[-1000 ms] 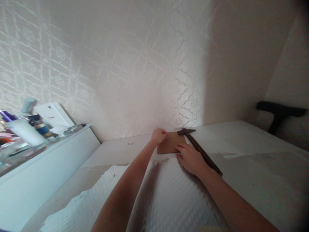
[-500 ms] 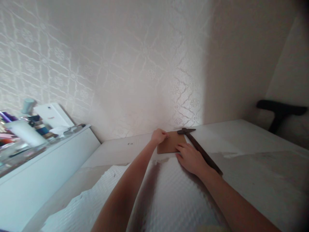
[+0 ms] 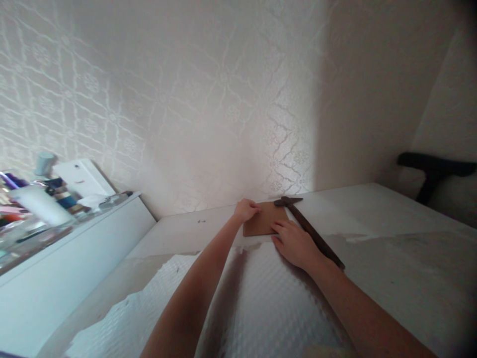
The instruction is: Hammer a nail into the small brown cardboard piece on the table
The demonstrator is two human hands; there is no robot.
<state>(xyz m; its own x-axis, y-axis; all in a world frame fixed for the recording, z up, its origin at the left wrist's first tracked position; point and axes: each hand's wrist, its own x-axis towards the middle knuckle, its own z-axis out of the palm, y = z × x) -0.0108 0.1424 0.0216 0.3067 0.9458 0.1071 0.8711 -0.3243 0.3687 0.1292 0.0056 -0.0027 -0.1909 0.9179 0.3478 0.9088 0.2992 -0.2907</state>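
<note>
A flat brown board [image 3: 265, 220] lies on the white surface near the wall. My left hand [image 3: 246, 210] is at its far left part, thumb and fingers pinched together over it; whatever is between the fingertips is too small to make out. My right hand [image 3: 296, 242] rests at the near right side of the board, fingers stretched over its edge and the thumb lower down. A hammer [image 3: 315, 237] with a dark head and wooden handle lies just right of the board, its head touching or overlapping the far right corner and its handle running past my right hand.
Torn bubble-textured sheeting [image 3: 137, 308] covers part of the white tabletop [image 3: 402, 278]. To the left stands a white cabinet [image 3: 85, 263] crowded with bottles and a white box [image 3: 84, 178]. The patterned wall [image 3: 223, 109] rises behind. A black T-shaped object [image 3: 434, 169] is at the right.
</note>
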